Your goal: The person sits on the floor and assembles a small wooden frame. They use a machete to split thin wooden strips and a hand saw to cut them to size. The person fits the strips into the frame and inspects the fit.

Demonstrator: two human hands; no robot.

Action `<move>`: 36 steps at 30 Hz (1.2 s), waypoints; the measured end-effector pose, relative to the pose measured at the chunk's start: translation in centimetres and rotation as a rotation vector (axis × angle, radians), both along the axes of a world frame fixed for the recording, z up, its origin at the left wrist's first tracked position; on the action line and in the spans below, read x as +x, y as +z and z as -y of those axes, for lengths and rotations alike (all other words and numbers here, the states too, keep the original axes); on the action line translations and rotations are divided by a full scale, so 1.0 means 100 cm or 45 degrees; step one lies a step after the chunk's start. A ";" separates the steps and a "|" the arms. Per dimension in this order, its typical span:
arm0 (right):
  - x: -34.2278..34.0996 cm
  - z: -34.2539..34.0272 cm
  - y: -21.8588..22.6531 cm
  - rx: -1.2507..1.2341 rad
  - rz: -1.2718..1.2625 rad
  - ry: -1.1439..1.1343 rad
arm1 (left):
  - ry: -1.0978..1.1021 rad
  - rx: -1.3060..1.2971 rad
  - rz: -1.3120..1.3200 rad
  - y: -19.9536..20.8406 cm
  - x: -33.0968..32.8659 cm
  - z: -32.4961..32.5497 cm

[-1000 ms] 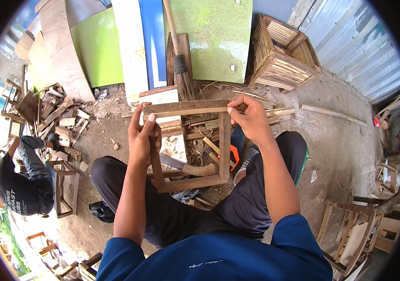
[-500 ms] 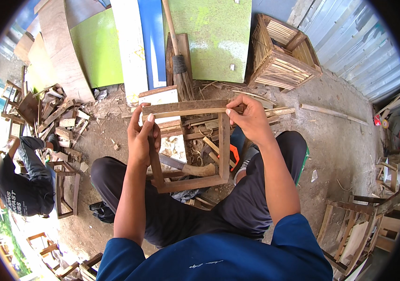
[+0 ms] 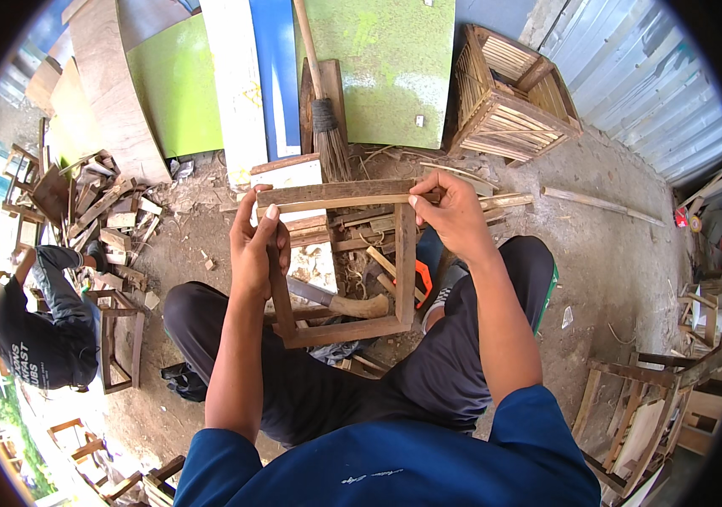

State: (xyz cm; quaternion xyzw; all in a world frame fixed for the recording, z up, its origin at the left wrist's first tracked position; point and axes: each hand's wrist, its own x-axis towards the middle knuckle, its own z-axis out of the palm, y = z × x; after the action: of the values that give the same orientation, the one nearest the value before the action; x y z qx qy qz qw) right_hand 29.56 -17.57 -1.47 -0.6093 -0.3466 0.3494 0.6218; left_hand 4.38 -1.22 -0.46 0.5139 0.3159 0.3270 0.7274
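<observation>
A square wooden frame is held up over my lap. Along its far side lies a wooden strip, reaching from one hand to the other. My left hand is closed round the frame's far left corner, its thumb against the strip. At the far right corner, my right hand pinches the strip's end between thumb and fingers. Through the frame's opening shows a curved wooden tool handle; its kind is unclear. Beside the frame's right side is an orange handle, partly hidden.
A straw broom leans against coloured boards ahead. Scrap wood is piled at left, near a seated person. A slatted wooden crate stands far right. Wooden chair frames lie at near right. A long stick rests on the floor.
</observation>
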 end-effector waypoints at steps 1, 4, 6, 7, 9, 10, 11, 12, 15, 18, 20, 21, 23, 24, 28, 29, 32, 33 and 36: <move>0.000 0.000 0.000 0.006 0.003 0.010 | -0.001 0.004 -0.007 0.000 0.000 0.000; 0.001 0.000 0.000 -0.030 -0.002 -0.007 | -0.007 -0.006 -0.015 0.000 0.000 0.000; 0.001 0.000 -0.001 -0.025 -0.002 -0.001 | -0.009 -0.009 -0.015 0.000 0.000 0.000; 0.001 0.000 -0.001 -0.011 -0.024 0.011 | -0.009 -0.004 -0.016 0.000 0.000 0.000; 0.001 0.000 0.000 0.017 -0.021 0.026 | -0.010 0.000 -0.015 0.000 0.000 0.000; 0.001 0.001 0.000 0.035 -0.026 0.037 | -0.010 0.000 -0.011 0.000 0.000 0.000; 0.001 0.001 0.000 0.022 -0.018 0.025 | -0.007 -0.002 -0.011 0.000 0.000 0.000; 0.001 0.001 0.000 0.008 -0.010 0.014 | -0.011 -0.003 -0.005 0.000 0.000 0.000; 0.001 0.001 0.001 -0.006 -0.001 0.021 | -0.013 -0.013 -0.002 0.000 0.000 0.000; 0.001 0.001 0.001 0.024 -0.023 0.042 | -0.013 -0.019 0.000 0.000 0.000 0.000; 0.001 0.001 0.001 0.029 -0.026 0.038 | -0.018 -0.015 0.007 0.000 -0.001 0.000; 0.001 0.002 0.001 0.018 -0.019 0.026 | -0.017 -0.013 0.005 0.000 -0.001 0.000; 0.001 0.001 0.001 0.009 -0.009 0.022 | -0.018 -0.009 0.007 -0.001 -0.001 -0.001; 0.001 0.001 0.001 0.011 -0.006 0.031 | -0.019 -0.006 0.006 -0.001 -0.001 -0.001; 0.002 0.001 0.001 -0.017 -0.026 0.042 | -0.027 0.003 -0.002 -0.001 -0.001 -0.001; 0.002 0.001 0.001 -0.007 -0.014 0.044 | -0.029 0.004 -0.003 -0.001 -0.002 -0.001; 0.003 0.002 0.001 -0.013 -0.013 0.052 | -0.026 -0.004 0.003 -0.002 -0.002 -0.002; 0.003 0.002 0.001 -0.013 -0.006 0.071 | -0.032 -0.001 0.005 -0.002 -0.002 -0.002; 0.003 0.002 0.000 -0.042 0.010 0.050 | -0.039 0.004 0.010 -0.003 -0.002 -0.002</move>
State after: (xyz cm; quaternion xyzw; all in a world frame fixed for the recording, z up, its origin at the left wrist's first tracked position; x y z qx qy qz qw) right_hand 29.82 -17.81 -1.50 -0.6139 -0.3550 0.3647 0.6034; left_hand 4.18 -1.03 -0.75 0.5185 0.3046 0.3184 0.7328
